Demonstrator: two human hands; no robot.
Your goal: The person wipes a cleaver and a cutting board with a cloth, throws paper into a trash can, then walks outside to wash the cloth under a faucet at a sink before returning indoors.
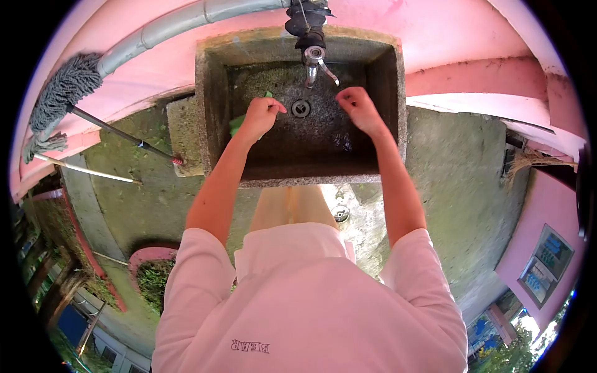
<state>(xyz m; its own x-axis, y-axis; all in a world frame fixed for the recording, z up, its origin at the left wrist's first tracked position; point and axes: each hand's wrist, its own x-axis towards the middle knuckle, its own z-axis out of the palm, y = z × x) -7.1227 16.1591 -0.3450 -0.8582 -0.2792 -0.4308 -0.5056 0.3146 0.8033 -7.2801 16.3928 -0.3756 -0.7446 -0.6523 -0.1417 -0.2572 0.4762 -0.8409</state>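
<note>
Inside a rough stone sink (205,143), my left hand (262,118) is closed, thumb against the fingers, to the left of the round drain (301,109). Something green (236,125) shows beside that wrist, and a small green bit peeks out beyond the knuckles. What it is, and whether the hand grips it, is mostly hidden. My right hand (360,108) hovers over the sink's right side with its fingers curled together and nothing visible in them. Its fingertips are just below the lever (329,73) of the metal tap (310,71), apparently apart from it.
A grey pipe (180,26) runs along the pink wall behind the sink. On the left, a grey string mop (68,87) leans with its dark handle (118,132) near a stone block (185,137). A floor drain (340,214) lies by my legs.
</note>
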